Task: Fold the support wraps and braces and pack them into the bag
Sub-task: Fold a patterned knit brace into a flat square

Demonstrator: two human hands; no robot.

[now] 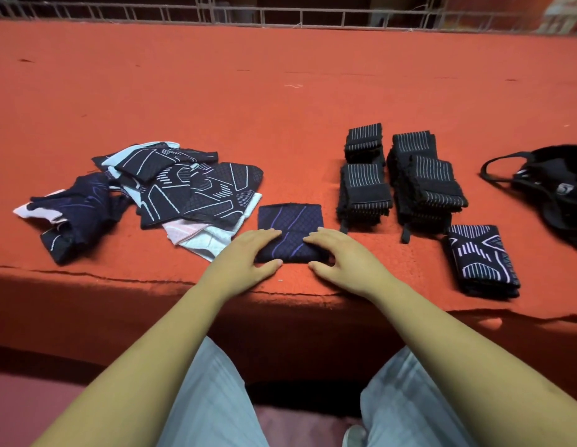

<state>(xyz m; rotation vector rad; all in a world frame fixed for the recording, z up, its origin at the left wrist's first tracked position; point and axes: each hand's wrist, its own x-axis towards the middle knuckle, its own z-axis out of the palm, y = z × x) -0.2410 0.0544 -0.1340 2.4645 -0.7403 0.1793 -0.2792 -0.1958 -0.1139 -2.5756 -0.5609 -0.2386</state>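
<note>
Navy quilted brace (290,219) with purple lines, folded double, beneath flat, straight-fingered left hand (245,256) and right hand (345,256).

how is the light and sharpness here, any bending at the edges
Head view: even, soft light on the red table, no glare; the table's front face lies in shadow; the black bag is too dark for detail; the wide lens slightly bows the railing; the top right corner is blurred.
</note>
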